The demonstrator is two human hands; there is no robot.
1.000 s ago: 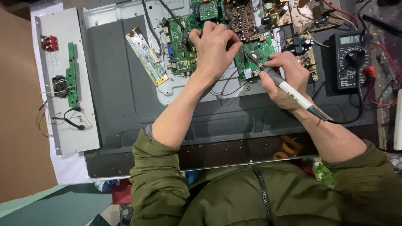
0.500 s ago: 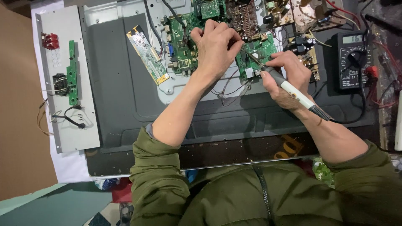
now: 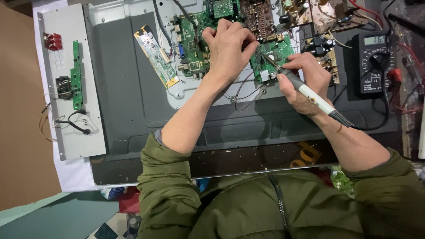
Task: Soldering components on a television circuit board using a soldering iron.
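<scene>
While the grey strip panel (image 3: 71,84) with one slim green board sits far left, the left hand (image 3: 228,48) curls loosely, fingertips pressing on the green circuit board (image 3: 195,40). Right hand (image 3: 305,77) is closed around one white-handled soldering iron (image 3: 310,95), tip on that board. One black multimeter (image 3: 374,62) sits far right.

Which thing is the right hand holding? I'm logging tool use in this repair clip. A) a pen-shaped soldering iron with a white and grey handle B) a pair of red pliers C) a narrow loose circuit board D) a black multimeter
A: the right hand grips a pen-shaped soldering iron by its white and grey handle, tip down on the green circuit board, while the black multimeter lies untouched to the side.
</scene>
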